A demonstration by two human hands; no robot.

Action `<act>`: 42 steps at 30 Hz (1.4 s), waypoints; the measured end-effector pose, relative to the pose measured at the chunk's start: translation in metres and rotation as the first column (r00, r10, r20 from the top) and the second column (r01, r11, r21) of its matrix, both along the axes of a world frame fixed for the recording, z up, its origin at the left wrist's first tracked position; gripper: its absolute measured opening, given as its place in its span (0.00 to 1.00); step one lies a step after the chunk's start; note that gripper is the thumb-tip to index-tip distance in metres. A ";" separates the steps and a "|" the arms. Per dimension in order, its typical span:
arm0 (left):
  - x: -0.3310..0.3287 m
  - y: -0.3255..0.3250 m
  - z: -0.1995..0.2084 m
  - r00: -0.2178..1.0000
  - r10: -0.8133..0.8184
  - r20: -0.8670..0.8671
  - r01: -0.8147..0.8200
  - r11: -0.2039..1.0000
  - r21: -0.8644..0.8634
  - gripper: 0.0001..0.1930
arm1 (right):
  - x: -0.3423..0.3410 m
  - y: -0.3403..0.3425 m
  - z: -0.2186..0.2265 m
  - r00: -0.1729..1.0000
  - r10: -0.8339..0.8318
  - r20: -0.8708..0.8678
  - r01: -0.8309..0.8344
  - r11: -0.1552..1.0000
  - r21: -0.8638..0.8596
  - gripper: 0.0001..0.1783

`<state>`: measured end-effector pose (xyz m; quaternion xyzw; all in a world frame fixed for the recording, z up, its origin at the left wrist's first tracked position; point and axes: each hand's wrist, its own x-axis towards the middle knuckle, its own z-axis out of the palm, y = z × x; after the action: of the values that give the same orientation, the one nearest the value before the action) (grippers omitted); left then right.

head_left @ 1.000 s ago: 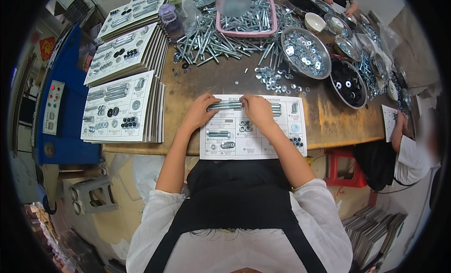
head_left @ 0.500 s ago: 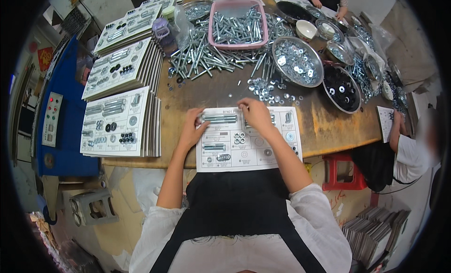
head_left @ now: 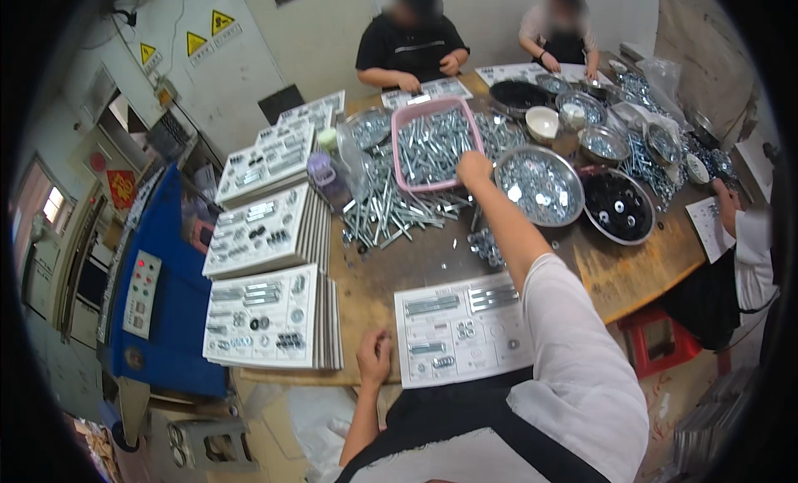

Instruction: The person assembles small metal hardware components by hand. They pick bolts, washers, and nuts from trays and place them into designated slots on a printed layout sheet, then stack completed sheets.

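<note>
Person wears a white short-sleeved shirt; the right sleeve ends above the elbow. A black apron covers the front, one black strap crossing the white fabric at the lower right. Both forearms are bare. Left hand (head_left: 375,356) and right hand (head_left: 474,168) ungloved.

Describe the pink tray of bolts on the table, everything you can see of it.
The pink tray is a shallow rectangular basin, plastic by its look, with rounded corners and a raised rim. It lies flat on the wooden table, filled with silvery bolts. Loose bolts are heaped against its near side. The right hand reaches over its near right corner.
</note>
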<state>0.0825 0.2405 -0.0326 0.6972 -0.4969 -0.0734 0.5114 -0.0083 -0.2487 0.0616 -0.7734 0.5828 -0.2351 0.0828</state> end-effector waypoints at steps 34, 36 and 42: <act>0.000 0.006 -0.004 0.986 0.020 -0.163 -0.006 0.996 0.088 0.11 | -0.080 0.301 -0.023 0.601 0.766 0.228 -0.789 0.614 0.017 0.09; 0.001 0.004 0.005 0.981 0.004 -0.195 0.014 0.996 0.091 0.11 | -0.088 0.334 -0.035 0.608 0.781 0.143 -0.793 0.607 0.059 0.09; -0.003 0.000 0.009 0.975 0.016 -0.224 0.002 0.997 0.081 0.09 | -0.089 0.342 -0.059 0.670 0.739 0.064 -0.741 0.672 0.000 0.08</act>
<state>0.0791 0.2409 -0.0240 0.7065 -0.4303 -0.1699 0.5356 -0.0972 0.0936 0.0031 -0.9348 0.2200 -0.1964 0.1980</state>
